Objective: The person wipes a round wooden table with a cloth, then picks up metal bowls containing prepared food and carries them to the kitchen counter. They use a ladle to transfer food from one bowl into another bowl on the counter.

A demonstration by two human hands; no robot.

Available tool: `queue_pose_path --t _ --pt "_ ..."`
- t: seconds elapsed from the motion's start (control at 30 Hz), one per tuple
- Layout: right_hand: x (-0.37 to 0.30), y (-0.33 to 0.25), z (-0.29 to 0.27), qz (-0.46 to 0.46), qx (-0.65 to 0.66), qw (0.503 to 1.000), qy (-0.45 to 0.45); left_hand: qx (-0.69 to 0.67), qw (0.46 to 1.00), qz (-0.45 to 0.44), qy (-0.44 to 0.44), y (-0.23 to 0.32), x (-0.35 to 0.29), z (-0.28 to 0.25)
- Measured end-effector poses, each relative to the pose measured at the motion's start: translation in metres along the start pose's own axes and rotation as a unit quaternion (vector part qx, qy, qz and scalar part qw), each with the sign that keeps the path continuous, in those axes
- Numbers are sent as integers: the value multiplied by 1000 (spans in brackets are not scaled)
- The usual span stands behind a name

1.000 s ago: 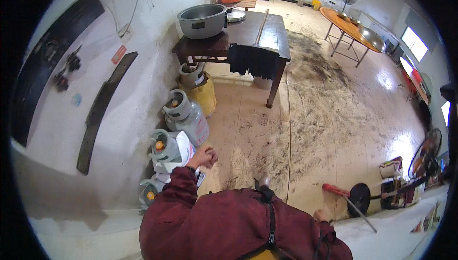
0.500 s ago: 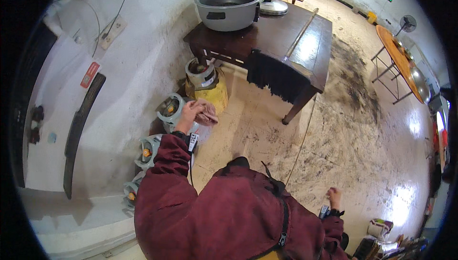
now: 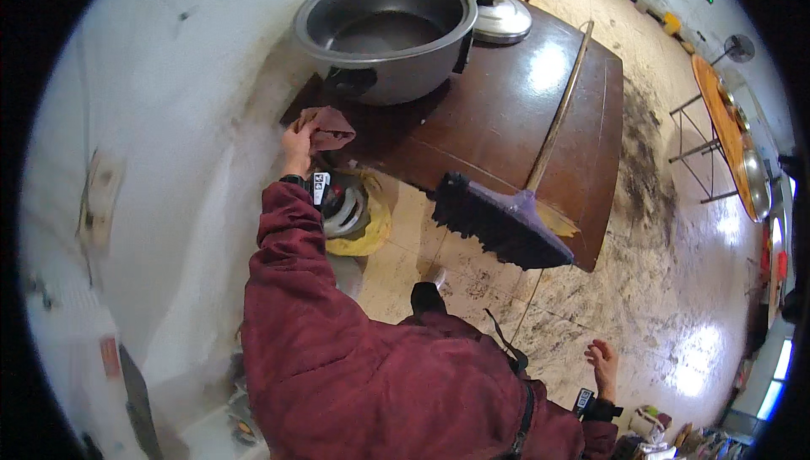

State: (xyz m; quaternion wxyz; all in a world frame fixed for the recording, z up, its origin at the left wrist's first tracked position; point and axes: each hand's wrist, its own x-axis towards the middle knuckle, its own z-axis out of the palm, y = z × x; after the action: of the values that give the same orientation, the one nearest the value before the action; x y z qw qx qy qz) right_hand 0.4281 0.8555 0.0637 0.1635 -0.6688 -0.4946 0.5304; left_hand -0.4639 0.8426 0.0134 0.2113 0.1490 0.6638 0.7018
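The rag point(image 3: 327, 128) in the left hand point(image 3: 297, 143) is soft, matt brown cloth. The big pot point(image 3: 384, 34) is dull grey metal; the lid point(image 3: 502, 19) beside it shines brighter. The surface point(image 3: 506, 114) is dark, glossy wood. The broom point(image 3: 506, 224) has a pale wooden handle and dark bristles. The floor point(image 3: 666, 291) looks smooth, dusty, partly shiny.

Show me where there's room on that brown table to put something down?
Bare tabletop lies between the big grey pot and the broom handle, and right of the handle. The near-left corner is crowded: the left hand holds a brown rag beside the pot.
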Motion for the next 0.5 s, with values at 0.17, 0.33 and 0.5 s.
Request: queue_pose_path --t 0.17,0.33,0.5 --pt "37 -62 22 23 -21 999 12 440 865 237 50 -69 71 24" --pt "53 -78 41 99 -58 993 -10 538 786 306 -6 -98 16 92" --pt "67 -86 61 108 -56 992 -25 466 802 364 -89 -97 -26 173"
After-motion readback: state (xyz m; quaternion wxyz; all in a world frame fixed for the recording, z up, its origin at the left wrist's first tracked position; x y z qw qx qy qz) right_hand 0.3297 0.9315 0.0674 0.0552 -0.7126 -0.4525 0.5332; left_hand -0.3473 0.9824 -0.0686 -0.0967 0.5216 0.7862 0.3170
